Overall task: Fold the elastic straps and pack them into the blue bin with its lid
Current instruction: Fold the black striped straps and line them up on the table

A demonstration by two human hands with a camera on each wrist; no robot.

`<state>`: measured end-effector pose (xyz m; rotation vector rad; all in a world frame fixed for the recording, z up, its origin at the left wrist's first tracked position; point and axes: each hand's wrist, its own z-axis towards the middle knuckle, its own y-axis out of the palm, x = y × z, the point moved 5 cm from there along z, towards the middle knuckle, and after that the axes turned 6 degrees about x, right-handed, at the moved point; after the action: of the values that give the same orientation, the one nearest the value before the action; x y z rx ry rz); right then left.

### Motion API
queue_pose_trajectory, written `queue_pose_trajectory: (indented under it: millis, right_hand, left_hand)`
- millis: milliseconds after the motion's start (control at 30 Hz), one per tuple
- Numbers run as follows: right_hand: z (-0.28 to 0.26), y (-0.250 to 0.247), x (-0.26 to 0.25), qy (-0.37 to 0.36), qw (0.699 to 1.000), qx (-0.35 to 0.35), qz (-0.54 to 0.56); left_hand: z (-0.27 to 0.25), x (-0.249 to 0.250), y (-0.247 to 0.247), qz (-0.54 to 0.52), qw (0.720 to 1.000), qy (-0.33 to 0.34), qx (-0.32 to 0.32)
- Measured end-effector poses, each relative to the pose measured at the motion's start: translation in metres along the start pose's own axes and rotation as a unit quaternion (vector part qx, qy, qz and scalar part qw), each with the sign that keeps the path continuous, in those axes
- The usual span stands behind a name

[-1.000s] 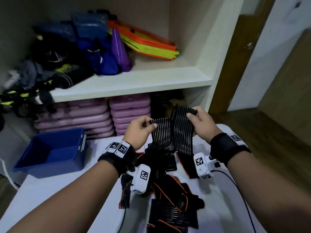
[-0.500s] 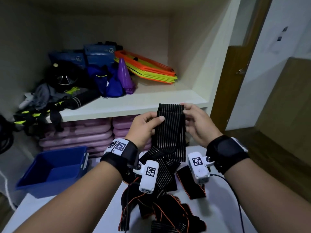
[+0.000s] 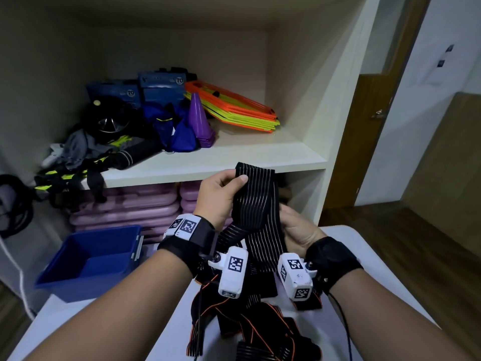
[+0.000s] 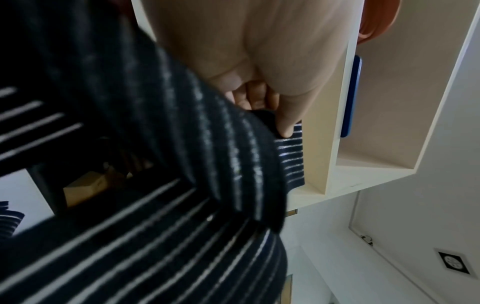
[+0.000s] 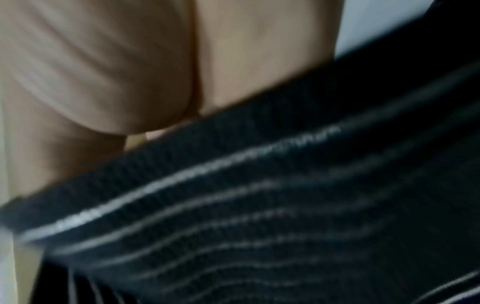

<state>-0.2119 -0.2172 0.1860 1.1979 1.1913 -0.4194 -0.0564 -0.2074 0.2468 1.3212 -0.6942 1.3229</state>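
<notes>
A black elastic strap with thin white stripes (image 3: 260, 204) hangs upright in front of me. My left hand (image 3: 235, 179) pinches its top end between thumb and fingers; the left wrist view shows the thumb (image 4: 285, 125) pressed on the strap (image 4: 168, 133). My right hand (image 3: 291, 225) holds the strap lower down at its right edge, fingers hidden behind the cloth; in the right wrist view the strap (image 5: 259, 205) is a blur under the palm. Several more black straps with orange edges lie in a pile (image 3: 250, 329) on the white table (image 3: 364, 256). The open blue bin (image 3: 65, 282) stands at the table's left. I see no lid.
A white shelf unit (image 3: 234, 162) stands just behind the table, holding a purple cone (image 3: 196, 113), orange and yellow flat frames (image 3: 234, 105) and dark gear. Pink cases (image 3: 125, 204) are stacked below. A brown door (image 3: 364, 139) is at the right. A cable (image 3: 343, 321) runs from my right wrist.
My right hand slid down the strap from its top edge to its lower part. My left hand kept the top end and the strap now hangs stretched longer.
</notes>
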Motion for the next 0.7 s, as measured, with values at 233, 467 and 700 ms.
queue_pose_trajectory:
  millis: [233, 467, 700]
  right_hand:
    - [0.003, 0.013, -0.005, -0.008, 0.999, -0.025, 0.042]
    - [0.024, 0.011, -0.007, -0.037, 0.995, 0.08, -0.053]
    - [0.02, 0.0, -0.041, -0.143, 0.959, 0.152, -0.189]
  left_hand:
    - [0.002, 0.004, -0.008, 0.04, 0.998, 0.047, 0.001]
    - [0.005, -0.002, -0.011, 0.037, 0.999, 0.024, -0.02]
    - [0.004, -0.017, -0.019, 0.041, 0.997, -0.04, -0.048]
